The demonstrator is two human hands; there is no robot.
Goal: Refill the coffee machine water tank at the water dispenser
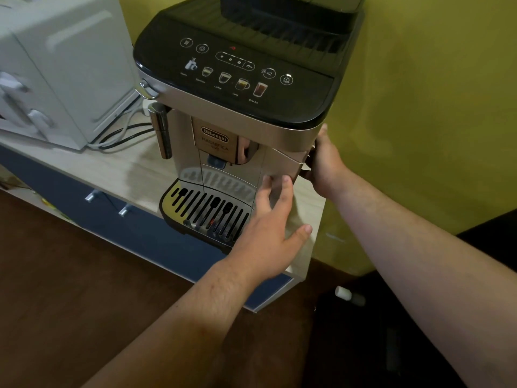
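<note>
A silver and black coffee machine stands on a light wooden counter, with a slotted drip tray at its base. The water tank's silver front panel forms the machine's right front corner. My right hand wraps around the right side of that corner, fingers curled behind the panel's edge. My left hand rests flat against the panel's lower front, fingers spread and pointing up. The tank's body is hidden inside the machine.
A white appliance sits on the counter to the left, with cables trailing behind it. A yellow wall runs close along the machine's right side. Blue drawers with metal handles lie below the counter. A small white bottle lies on the dark floor.
</note>
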